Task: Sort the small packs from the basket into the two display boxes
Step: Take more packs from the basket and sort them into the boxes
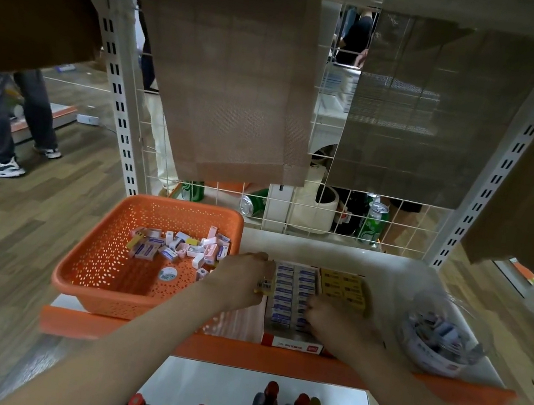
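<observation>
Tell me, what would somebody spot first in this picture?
The bright orange basket on the left of the shelf grabs the eye first, with a jumble of small packs in it. Beside it the left hand pinches a yellow pack, and the right hand rests on neat rows of white-and-blue packs in a display box. A clear tub sits at the shelf's far right.

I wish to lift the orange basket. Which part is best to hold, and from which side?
Grip the orange basket by its rolled rim, on the left and near sides, from above. Its walls slope and are perforated, so the rim gives a surer hold; on the right side, the display box stands close and the left hand holds a yellow pack.
</observation>
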